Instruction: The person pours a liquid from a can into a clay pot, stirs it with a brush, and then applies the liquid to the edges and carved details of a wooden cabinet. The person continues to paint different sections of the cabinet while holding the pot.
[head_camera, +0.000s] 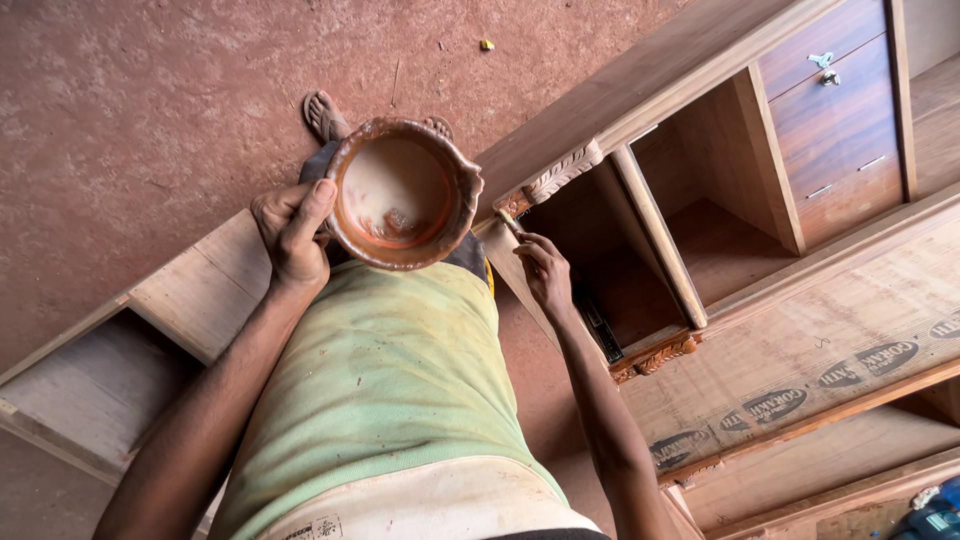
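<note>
Pinching the rim of a stained bowl (403, 193), the left hand (293, 233) has its grip closed, thumb on the edge, forearm raised over the green shirt (385, 380). The right hand (545, 275) closes its grip on a small tool (509, 222) against the carved cabinet (700, 190) corner, arm extended. Dark oval labels (775, 402) run along the plywood back panel.

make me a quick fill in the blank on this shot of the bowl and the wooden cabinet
1. The left hand holds a round, stained ____.
2. The right hand presses a small brush to the cabinet's ____ trim.
3. The cabinet lies on a reddish ____.
4. The two drawers are ____.

Missing words: bowl; carved; floor; closed
</note>
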